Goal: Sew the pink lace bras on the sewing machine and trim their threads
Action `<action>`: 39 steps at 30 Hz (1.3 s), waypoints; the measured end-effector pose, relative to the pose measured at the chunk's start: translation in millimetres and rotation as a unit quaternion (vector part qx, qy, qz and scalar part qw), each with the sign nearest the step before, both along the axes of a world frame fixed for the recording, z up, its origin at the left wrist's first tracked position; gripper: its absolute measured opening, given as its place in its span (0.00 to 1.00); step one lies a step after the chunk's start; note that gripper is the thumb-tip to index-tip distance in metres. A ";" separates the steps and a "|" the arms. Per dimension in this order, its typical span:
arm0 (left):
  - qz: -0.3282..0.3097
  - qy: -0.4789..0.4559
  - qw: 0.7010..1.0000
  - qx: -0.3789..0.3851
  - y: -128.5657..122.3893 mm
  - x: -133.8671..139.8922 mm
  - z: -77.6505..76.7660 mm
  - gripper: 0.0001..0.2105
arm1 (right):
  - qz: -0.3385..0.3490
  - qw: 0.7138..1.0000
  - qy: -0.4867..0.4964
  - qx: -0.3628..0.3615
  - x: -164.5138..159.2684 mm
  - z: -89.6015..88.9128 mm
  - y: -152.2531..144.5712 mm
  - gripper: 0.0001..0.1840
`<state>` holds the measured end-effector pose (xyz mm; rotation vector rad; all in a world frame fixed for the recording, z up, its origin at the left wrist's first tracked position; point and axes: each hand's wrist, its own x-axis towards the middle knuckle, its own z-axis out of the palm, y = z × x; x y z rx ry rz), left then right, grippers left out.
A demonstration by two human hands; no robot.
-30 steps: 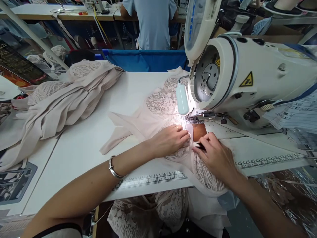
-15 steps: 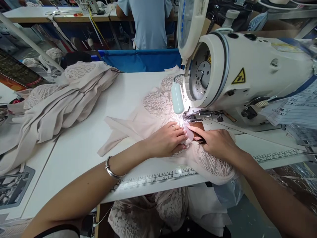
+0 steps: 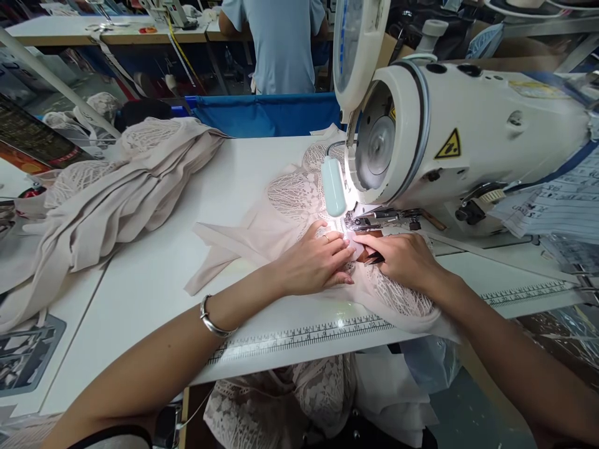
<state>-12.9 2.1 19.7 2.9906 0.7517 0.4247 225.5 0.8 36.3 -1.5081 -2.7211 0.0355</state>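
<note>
Lace garment at the sewing machine. The pale lace garment (image 3: 294, 193) lies on the white tabletop (image 3: 154, 274), partly beneath the head of the sewing machine (image 3: 491, 118). Its long axis runs obliquely, from the far edge beside the machine, past the presser foot (image 3: 358, 222), to the near edge at the right. Two plain tails (image 3: 218, 265) point leftward, the lower one slanting toward the viewer. The left hand (image 3: 318, 259) rests palm down on the lace, its fingers loosely spread and pressing rather than gripping. The right hand (image 3: 402, 259) extends its index finger to the cloth near the foot; its other fingers are curled around a dark pointed tool (image 3: 374, 257). A small lamp (image 3: 333, 187) overhangs the garment and, with the machine head, conceals part of it; the hands cover its middle. A printed scale (image 3: 299, 335) follows the near edge. Similar cloth is heaped in a pile (image 3: 150, 168) at the left, well apart. Beyond the blue fabric (image 3: 266, 114) sits a co-worker (image 3: 278, 47), facing away.
</note>
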 end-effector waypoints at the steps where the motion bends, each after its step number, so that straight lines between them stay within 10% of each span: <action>1: 0.002 0.002 1.000 0.005 0.4 -0.6 -0.8 0.25 | 0.010 1.000 0.011 0.014 1.2 -1.5 0.6 0.32; 23: 0.025 -0.014 0.999 -0.018 5.7 -3.1 -4.5 0.29 | 0.050 0.999 0.011 0.011 11.3 -4.0 20.1 0.37; 29: 0.040 -0.013 0.999 -0.010 3.5 -1.1 -3.9 0.26 | 0.015 0.998 0.002 0.058 23.2 -3.9 4.2 0.14; 39: 0.030 -0.016 0.999 -0.014 1.4 0.7 -1.7 0.28 | 0.058 0.998 -0.019 0.012 18.4 -1.2 -2.9 0.39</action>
